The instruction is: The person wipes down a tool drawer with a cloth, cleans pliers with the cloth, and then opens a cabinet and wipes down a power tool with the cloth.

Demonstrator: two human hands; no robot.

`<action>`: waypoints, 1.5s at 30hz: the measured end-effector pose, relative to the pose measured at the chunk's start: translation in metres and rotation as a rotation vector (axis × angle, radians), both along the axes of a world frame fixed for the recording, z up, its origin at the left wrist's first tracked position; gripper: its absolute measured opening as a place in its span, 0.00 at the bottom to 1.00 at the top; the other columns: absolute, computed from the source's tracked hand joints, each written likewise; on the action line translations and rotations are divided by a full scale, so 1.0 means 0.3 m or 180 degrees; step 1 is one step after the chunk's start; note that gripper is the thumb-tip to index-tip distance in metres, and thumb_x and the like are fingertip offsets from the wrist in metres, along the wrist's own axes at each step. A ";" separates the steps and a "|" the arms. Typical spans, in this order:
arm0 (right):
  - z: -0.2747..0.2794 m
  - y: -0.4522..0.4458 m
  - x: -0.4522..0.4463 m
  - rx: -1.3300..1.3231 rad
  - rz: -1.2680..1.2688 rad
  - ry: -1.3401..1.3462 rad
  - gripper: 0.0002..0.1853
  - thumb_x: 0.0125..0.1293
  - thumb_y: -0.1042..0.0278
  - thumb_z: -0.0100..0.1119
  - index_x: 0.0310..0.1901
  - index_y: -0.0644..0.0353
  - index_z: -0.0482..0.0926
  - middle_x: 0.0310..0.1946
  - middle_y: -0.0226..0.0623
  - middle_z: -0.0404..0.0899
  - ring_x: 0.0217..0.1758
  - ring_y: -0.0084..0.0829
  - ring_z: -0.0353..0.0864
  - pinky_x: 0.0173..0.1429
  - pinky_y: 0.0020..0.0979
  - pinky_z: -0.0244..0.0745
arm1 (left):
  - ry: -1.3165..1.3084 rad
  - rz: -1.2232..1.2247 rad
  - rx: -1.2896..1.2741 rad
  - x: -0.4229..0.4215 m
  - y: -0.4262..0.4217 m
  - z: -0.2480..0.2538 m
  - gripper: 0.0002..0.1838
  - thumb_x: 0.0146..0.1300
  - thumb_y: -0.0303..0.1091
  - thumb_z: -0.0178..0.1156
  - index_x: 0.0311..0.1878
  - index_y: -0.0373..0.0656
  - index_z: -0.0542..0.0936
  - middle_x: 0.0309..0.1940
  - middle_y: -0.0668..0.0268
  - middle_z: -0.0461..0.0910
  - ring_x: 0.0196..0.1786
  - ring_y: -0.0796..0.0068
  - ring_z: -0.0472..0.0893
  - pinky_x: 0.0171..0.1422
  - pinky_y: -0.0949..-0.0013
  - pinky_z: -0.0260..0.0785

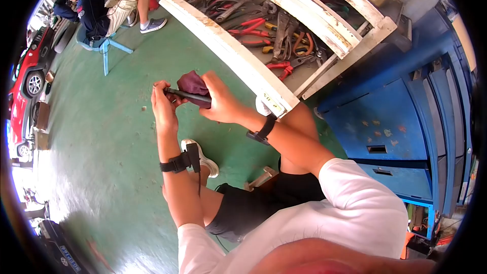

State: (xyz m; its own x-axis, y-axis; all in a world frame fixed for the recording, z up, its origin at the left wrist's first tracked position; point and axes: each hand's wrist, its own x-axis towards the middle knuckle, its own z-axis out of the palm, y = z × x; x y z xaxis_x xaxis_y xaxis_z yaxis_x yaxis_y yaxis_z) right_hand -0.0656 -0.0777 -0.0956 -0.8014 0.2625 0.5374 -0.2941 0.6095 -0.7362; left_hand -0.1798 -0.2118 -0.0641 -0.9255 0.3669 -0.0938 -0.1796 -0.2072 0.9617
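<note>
My left hand (pixel 165 107) is closed around one end of a slim dark tool (pixel 186 95), whose exact kind I cannot make out. My right hand (pixel 221 100) presses a crumpled maroon cloth (pixel 193 82) against the tool's other end. Both hands are in front of an open white drawer (pixel 223 45), raised above the floor. Inside it lie many pliers and similar hand tools, among them red-handled pliers (pixel 252 28) and orange-handled ones (pixel 303 44).
Blue metal cabinets (pixel 375 122) stand to the right. A second open drawer (pixel 304 5) is beyond the first. At the upper left, a person sits on a blue stool (pixel 104 45). Red cars (pixel 30 91) stand along the left. The green floor (pixel 111 147) stretches between.
</note>
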 end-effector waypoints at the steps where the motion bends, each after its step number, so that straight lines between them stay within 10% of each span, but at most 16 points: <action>1: 0.009 -0.002 0.003 0.0003 0.0023 0.0004 0.34 0.43 0.80 0.66 0.55 0.67 0.65 0.51 0.53 0.66 0.55 0.57 0.69 0.59 0.47 0.70 | -0.0135 -0.0039 0.0091 0.004 0.004 -0.004 0.16 0.77 0.47 0.49 0.41 0.44 0.73 0.27 0.70 0.67 0.24 0.77 0.71 0.32 0.67 0.74; 12: 0.021 -0.011 0.021 0.0850 0.0700 0.0157 0.30 0.45 0.85 0.63 0.54 0.60 0.68 0.75 0.54 0.49 0.71 0.63 0.59 0.71 0.53 0.66 | -0.0605 0.0223 -0.0409 -0.012 0.033 -0.106 0.15 0.73 0.45 0.48 0.31 0.51 0.71 0.26 0.76 0.70 0.28 0.82 0.70 0.31 0.72 0.65; 16: 0.012 -0.003 0.017 -0.0286 0.1416 -0.0173 0.30 0.55 0.74 0.64 0.60 0.63 0.67 0.76 0.49 0.49 0.75 0.51 0.59 0.75 0.45 0.61 | -0.0240 0.0243 -0.0512 0.001 0.015 -0.099 0.15 0.74 0.44 0.48 0.29 0.51 0.70 0.24 0.77 0.69 0.28 0.82 0.68 0.31 0.72 0.62; 19: 0.023 0.008 0.013 -0.1085 0.1961 -0.0242 0.30 0.68 0.60 0.59 0.66 0.66 0.64 0.74 0.43 0.54 0.75 0.37 0.59 0.76 0.38 0.58 | 0.1759 -0.0094 -0.1398 0.016 -0.010 -0.053 0.21 0.76 0.43 0.48 0.29 0.37 0.71 0.22 0.66 0.70 0.29 0.77 0.66 0.31 0.66 0.59; 22: 0.058 -0.010 0.038 -0.3636 0.2415 -0.0885 0.20 0.73 0.59 0.52 0.59 0.63 0.72 0.65 0.36 0.68 0.65 0.26 0.70 0.70 0.31 0.63 | 0.1707 -0.0067 -0.1259 0.028 -0.025 0.006 0.21 0.77 0.41 0.49 0.31 0.33 0.69 0.23 0.64 0.68 0.28 0.76 0.64 0.31 0.65 0.58; 26: -0.014 -0.029 0.003 -0.3264 0.2171 -0.0319 0.16 0.74 0.58 0.51 0.54 0.61 0.71 0.61 0.33 0.71 0.62 0.23 0.72 0.68 0.29 0.64 | 0.1956 0.0170 -0.1096 0.054 -0.018 0.053 0.20 0.79 0.39 0.45 0.28 0.38 0.66 0.23 0.71 0.62 0.27 0.80 0.60 0.31 0.69 0.54; 31: -0.005 -0.047 -0.013 -0.3244 0.2006 -0.0495 0.22 0.60 0.73 0.72 0.48 0.56 0.66 0.58 0.38 0.71 0.60 0.27 0.73 0.62 0.31 0.73 | 0.1783 0.0130 -0.0383 0.069 -0.011 0.006 0.20 0.79 0.36 0.46 0.26 0.42 0.64 0.21 0.75 0.59 0.25 0.84 0.59 0.29 0.73 0.51; 37: -0.023 -0.054 -0.026 -0.2517 0.1855 -0.0835 0.16 0.65 0.69 0.67 0.48 0.57 0.69 0.52 0.33 0.75 0.56 0.23 0.72 0.62 0.27 0.69 | 0.2193 0.0314 -0.0663 0.137 0.017 0.043 0.23 0.74 0.35 0.60 0.22 0.39 0.65 0.16 0.76 0.59 0.24 0.87 0.57 0.25 0.72 0.47; 45: -0.036 -0.031 -0.027 -0.4079 0.2115 -0.0755 0.10 0.60 0.83 0.48 0.43 0.60 0.72 0.59 0.43 0.79 0.56 0.29 0.80 0.55 0.27 0.79 | 0.2012 0.0856 -0.1112 0.111 0.014 0.038 0.27 0.77 0.45 0.57 0.22 0.41 0.66 0.18 0.78 0.59 0.24 0.88 0.57 0.26 0.74 0.48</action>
